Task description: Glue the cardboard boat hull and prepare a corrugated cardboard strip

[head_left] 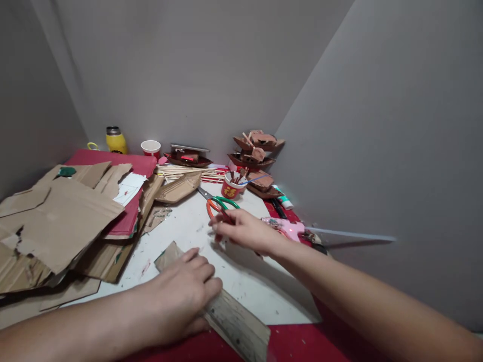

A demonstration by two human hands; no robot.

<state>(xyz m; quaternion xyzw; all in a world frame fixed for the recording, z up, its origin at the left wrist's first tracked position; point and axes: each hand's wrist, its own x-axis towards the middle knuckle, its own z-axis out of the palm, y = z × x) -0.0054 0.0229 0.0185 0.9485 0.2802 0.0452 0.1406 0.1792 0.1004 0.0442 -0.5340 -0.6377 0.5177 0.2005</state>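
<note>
My left hand [188, 291] is closed over a long strip of cardboard [239, 322] near the front edge of the table, fingers curled across its middle. Farther forward, my right hand [241, 229] has its fingers closed at the handles of scissors [216, 202] with one orange and one green loop. Their blades point away to the left, close to a folded cardboard boat hull [179, 188]. Just behind the handles stands a red and white paper cup [233, 185] with brown-stained sticks in it. A pink glue gun [285, 229] lies beyond my right wrist, partly hidden by the arm.
Torn cardboard sheets [64, 216] pile up on the left. Wooden sticks [192, 173] lie at the back, near a brown model boat [188, 156]. More model boats [254, 151] stack in the right corner. A yellow bottle [115, 141] and another cup [151, 148] stand behind.
</note>
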